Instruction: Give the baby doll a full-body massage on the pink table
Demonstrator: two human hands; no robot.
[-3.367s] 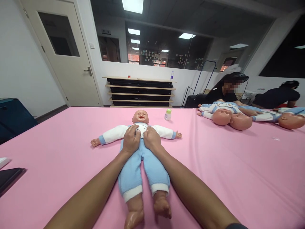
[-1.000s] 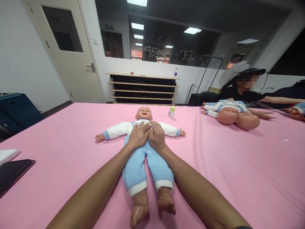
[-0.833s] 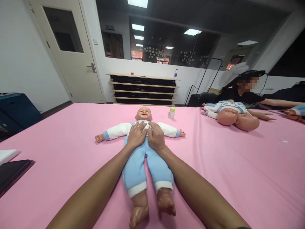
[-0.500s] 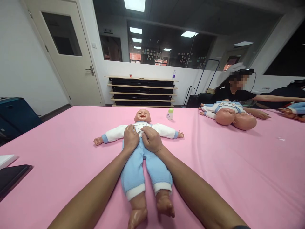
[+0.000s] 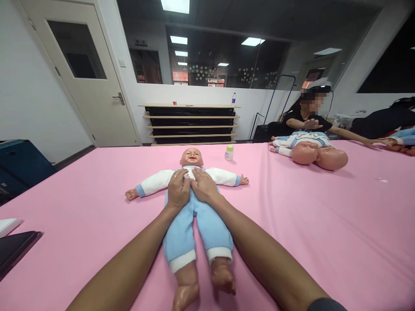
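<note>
A baby doll (image 5: 181, 233) in a white top and light blue trousers lies on its back, head away from me, arms spread wide, bare feet toward me. My left hand (image 5: 178, 188) rests flat on the left side of its chest, fingers stretched toward the neck. Beside it, my right hand (image 5: 204, 185) lies flat on the other side of the chest, fingers also extended. The two thumbs come close together at the middle and partly cover the print on the top. Neither hand grips anything.
Beyond the doll's arm stands a small white bottle with a green cap (image 5: 229, 153). Pink cloth (image 5: 292, 224) covers the table. Two more dolls (image 5: 308, 151) lie at the right, near a seated person (image 5: 311, 116). A dark flat object (image 5: 16, 250) sits at the left edge.
My fingers, curled on the doll's chest before, are now straightened and flat. The person at the right has raised one hand over the dolls. The view has shifted slightly.
</note>
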